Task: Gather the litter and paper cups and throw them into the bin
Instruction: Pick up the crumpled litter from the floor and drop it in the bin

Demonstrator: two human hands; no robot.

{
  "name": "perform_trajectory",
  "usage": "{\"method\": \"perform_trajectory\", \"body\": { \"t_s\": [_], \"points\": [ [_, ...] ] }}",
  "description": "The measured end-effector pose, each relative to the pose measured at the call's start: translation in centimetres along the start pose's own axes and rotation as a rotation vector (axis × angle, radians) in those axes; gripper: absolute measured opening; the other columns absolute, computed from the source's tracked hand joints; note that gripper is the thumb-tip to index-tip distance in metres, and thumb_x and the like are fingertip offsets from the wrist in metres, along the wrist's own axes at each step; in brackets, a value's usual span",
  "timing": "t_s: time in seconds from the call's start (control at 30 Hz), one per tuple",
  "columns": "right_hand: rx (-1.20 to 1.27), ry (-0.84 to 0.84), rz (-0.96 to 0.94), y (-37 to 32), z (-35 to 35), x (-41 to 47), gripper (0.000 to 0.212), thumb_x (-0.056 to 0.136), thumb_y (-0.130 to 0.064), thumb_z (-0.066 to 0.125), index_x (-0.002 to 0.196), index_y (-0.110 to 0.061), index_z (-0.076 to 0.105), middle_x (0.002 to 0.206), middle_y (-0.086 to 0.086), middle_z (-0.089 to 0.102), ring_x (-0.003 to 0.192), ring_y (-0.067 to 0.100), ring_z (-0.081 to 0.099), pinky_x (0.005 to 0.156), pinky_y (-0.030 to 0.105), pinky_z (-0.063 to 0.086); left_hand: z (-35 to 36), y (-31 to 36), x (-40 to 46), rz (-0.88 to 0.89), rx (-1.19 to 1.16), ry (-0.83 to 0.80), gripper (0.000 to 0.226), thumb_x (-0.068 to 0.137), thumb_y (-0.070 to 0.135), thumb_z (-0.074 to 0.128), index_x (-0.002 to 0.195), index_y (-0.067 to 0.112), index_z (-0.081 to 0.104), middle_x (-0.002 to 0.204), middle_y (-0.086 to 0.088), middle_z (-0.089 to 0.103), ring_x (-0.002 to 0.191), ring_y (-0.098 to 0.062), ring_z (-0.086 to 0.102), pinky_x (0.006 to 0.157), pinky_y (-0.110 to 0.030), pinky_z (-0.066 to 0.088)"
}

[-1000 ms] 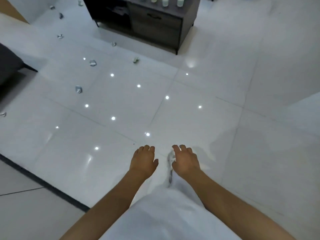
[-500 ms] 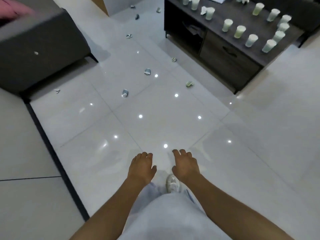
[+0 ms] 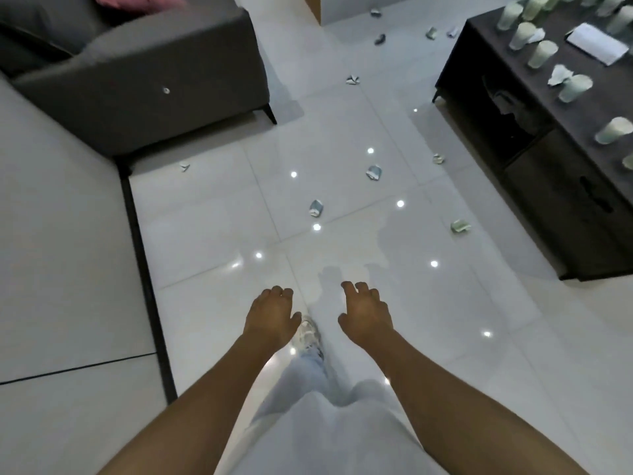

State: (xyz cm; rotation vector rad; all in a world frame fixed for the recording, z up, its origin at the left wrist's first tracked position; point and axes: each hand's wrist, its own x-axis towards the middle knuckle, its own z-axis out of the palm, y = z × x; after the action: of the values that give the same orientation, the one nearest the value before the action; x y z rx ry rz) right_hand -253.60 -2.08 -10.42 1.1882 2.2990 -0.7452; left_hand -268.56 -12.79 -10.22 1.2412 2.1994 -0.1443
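Note:
Crumpled paper litter lies scattered over the glossy white floor: one piece (image 3: 316, 208) straight ahead, another (image 3: 374, 172) beyond it, a greenish one (image 3: 460, 226) near the cabinet, and several more further off. Several pale paper cups (image 3: 542, 53) stand on the dark cabinet top. My left hand (image 3: 272, 315) and my right hand (image 3: 364, 311) hang out in front of me, fingers loosely curled, holding nothing. No bin is in view.
A grey sofa (image 3: 144, 80) stands at the left. The dark low cabinet (image 3: 561, 186) runs along the right, with a white paper sheet (image 3: 597, 44) on top. A dark strip (image 3: 144, 269) crosses the floor at the left. My shoe (image 3: 308, 334) shows between my hands.
The view has swung left and moved forward: the sofa now fills the upper left, the cabinet sits at the right, and the litter is nearer. Both hands stay empty in front.

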Motion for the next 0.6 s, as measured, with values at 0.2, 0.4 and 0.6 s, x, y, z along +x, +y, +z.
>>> {"method": "perform_trajectory", "body": {
  "t_s": [0.2,0.4,0.6],
  "points": [
    [0.030,-0.022,-0.002,-4.2,-5.5,9.3,0.057,0.090,-0.018,0.052,0.143,-0.017,0.031,0.137,0.009,0.040,0.119,0.030,0.044,0.092,0.038,0.043,-6.7,-4.2,8.7,-0.039,0.008,-0.009,0.051,0.095,0.038,0.046,0.138,0.011,0.040,0.133,-0.008,0.047,0.123,-0.024,0.043,0.101,-0.032,0.038],
    [0.044,-0.038,0.020,-4.6,-10.2,19.2,0.060,0.091,-0.019,0.052,0.146,-0.017,0.028,0.146,0.010,0.033,0.121,0.029,0.043,0.093,0.036,0.042,-11.1,-5.3,18.3,-0.042,-0.014,-0.035,0.048,0.094,0.037,0.047,0.134,0.011,0.044,0.129,-0.008,0.050,0.120,-0.025,0.045,0.097,-0.032,0.039],
    [0.121,-0.052,0.035,-4.2,-15.4,32.0,0.057,0.091,-0.016,0.052,0.144,-0.015,0.030,0.145,0.008,0.033,0.123,0.026,0.041,0.094,0.032,0.041,-14.6,-5.5,30.2,-0.125,-0.081,-0.091,0.047,0.095,0.037,0.047,0.134,0.011,0.044,0.127,-0.006,0.051,0.118,-0.023,0.046,0.093,-0.031,0.042]
  ]
}}
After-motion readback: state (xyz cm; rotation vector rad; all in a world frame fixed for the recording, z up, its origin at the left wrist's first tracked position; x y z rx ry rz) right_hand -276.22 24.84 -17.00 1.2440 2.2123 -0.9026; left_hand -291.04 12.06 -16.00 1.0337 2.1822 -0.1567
